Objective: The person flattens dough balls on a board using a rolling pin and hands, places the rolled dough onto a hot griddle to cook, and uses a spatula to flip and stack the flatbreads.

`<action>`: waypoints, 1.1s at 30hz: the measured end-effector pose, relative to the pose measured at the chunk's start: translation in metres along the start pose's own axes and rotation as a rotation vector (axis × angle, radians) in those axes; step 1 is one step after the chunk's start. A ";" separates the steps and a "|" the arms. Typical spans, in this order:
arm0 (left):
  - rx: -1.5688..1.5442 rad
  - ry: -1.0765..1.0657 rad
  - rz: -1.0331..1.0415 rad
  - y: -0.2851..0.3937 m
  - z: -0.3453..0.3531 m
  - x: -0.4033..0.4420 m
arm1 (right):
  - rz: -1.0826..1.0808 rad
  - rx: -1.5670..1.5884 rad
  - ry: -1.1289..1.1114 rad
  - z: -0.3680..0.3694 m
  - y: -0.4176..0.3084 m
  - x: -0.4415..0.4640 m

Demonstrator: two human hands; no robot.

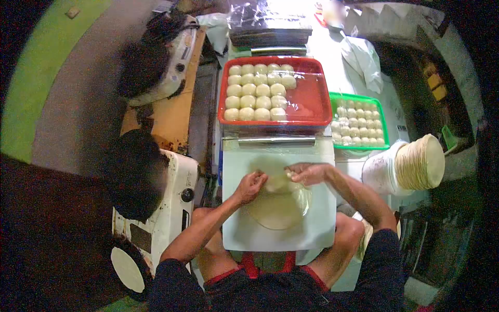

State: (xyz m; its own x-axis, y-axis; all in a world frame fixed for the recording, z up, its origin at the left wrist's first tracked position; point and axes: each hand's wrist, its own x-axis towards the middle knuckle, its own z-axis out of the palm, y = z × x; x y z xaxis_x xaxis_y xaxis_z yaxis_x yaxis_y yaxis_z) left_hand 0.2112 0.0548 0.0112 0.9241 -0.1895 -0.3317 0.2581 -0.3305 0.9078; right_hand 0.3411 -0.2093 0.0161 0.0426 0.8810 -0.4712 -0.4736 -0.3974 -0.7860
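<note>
A thin, round dough sheet (275,212) lies partly on the white board (239,235) in front of me, its near edge smooth and shiny. My left hand (251,187) is closed in a pinch at the sheet's far left side. Across from it, my right hand (309,174) pinches the far right side, with a pale bit of dough showing at the fingertips. Between the two hands the dough looks raised and slightly blurred. Beyond the board, a red tray (311,96) holds rows of round dough balls (262,90) under a clear, glossy cover.
A green tray (385,125) of smaller-looking dough balls stands at the right. Near it, a stack of flat rounds (416,162) leans on its side by a white tub. At my left stands a white stove (179,179); below it, a dark pan (140,244) holds a flat round.
</note>
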 end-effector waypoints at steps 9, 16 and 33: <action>-0.610 -0.336 -0.608 0.038 -0.001 -0.120 | 0.083 0.124 -0.124 0.124 -0.050 -0.040; -0.587 -0.118 -0.300 0.078 -0.118 -0.215 | 0.056 -0.366 -0.110 0.183 -0.183 0.031; 0.712 0.454 0.150 -0.017 -0.350 -0.311 | -0.510 -1.814 -0.043 0.232 -0.284 0.316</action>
State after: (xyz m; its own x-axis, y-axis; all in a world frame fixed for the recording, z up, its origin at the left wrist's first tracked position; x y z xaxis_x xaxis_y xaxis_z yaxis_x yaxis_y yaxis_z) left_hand 0.0178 0.4426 0.1891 0.9968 0.0609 0.0514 0.0265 -0.8619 0.5064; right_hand 0.2849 0.2417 0.1827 -0.1723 0.9799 -0.1008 0.9561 0.1418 -0.2563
